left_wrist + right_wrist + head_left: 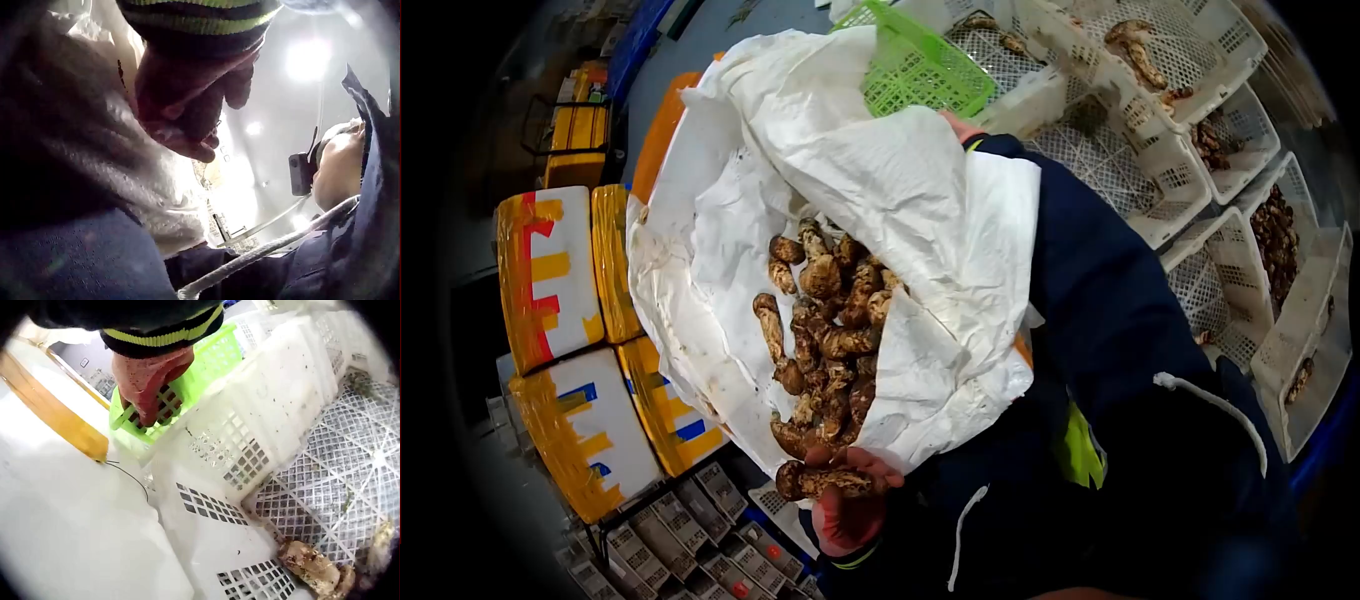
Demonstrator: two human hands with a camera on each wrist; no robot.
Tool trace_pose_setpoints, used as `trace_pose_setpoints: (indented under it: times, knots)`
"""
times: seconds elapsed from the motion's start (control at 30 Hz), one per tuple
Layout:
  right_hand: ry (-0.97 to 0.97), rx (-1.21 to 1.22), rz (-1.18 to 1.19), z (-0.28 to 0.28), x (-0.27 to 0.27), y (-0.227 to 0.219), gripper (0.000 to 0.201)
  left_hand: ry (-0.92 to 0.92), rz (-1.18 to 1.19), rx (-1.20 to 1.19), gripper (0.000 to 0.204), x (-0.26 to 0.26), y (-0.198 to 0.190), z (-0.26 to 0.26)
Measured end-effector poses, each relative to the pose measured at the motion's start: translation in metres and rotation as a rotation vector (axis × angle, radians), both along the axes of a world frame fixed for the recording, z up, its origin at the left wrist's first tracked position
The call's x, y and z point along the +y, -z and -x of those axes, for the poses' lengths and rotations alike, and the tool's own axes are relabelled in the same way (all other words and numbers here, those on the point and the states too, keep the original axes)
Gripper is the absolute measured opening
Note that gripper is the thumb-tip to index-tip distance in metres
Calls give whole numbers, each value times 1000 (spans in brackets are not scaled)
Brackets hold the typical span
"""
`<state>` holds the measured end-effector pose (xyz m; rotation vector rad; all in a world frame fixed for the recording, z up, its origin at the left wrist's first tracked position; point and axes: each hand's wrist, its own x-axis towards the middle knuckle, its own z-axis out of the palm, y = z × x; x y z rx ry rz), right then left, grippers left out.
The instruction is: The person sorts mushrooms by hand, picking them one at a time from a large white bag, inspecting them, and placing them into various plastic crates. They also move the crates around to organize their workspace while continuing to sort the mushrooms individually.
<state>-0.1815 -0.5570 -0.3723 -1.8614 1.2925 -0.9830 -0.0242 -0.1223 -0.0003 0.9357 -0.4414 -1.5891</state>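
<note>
Brown mushrooms (830, 340) lie in a heap on white sheeting (730, 200) in the head view. At the heap's lower end my left hand (850, 510) holds one mushroom (825, 482) between thumb and fingers. The left wrist view shows the left hand (187, 100) from below, fingers bent, in shadow. Beyond a raised fold of sheeting, my right hand (962, 127) is mostly hidden in the head view. In the right wrist view the right hand (150, 381) grips the edge of a green basket (215, 359), its fingers curled down at the rim.
White perforated crates (1140, 150) stand at the upper right, several holding mushrooms (1275, 245). Taped white boxes (590, 420) are stacked at the left, above rows of small packages (680, 520). A crate (281, 381) adjoins the green basket, with mushroom pieces (312, 565) inside.
</note>
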Motion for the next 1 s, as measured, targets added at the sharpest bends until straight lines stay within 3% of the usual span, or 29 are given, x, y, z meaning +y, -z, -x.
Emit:
trace_pose_setpoints:
  times: [0.03, 0.1, 0.2, 0.23, 0.27, 0.33, 0.4, 0.5, 0.57, 0.67, 0.77, 0.87, 0.93, 1.0]
  knots:
    - [4, -155, -25, -8, -3, 16, 28, -81, -60, 60, 40, 0, -2, 1]
    - [-169, 305, 266, 10, 25, -30, 23, -68, -81, 3, 40, -3, -7, 3]
    - [-206, 307, 165, 5, 18, -22, 20, 90, 9, -106, 40, -5, -10, 5]
    - [-187, 426, 196, 1, 14, -25, 19, 98, 13, -112, 40, -6, -10, 4]
    - [-173, 545, 224, -4, 13, -26, 18, 62, -10, -90, 40, -6, -9, 4]
    - [-214, 546, 64, 2, 17, -42, 23, 22, -50, -65, 39, -5, -9, 6]
    - [-280, 639, 89, 5, 21, -53, 25, 21, -43, -47, 39, -8, -10, 10]
    - [-201, 675, 155, 1, 29, -68, 25, 30, -21, -24, 38, -12, -16, 17]
    - [-260, 838, 45, 1, 34, -76, 25, 43, 4, -30, 38, -9, -21, 17]
    - [-287, 837, 3, 7, 44, -84, 27, 4, -9, -15, 40, -5, -26, 14]
    - [-34, 274, -2, 32, 59, -113, 28, -39, -28, 19, 42, -11, -26, 13]
    - [160, -315, -96, 75, 95, -160, 29, 56, 50, 29, 44, -28, -27, 12]
    - [212, -664, -204, 118, 135, -238, 31, 137, 118, -88, 45, -47, -27, 21]
    - [117, -812, -251, 134, 190, -315, 35, 67, 10, 58, 46, -70, -28, 39]
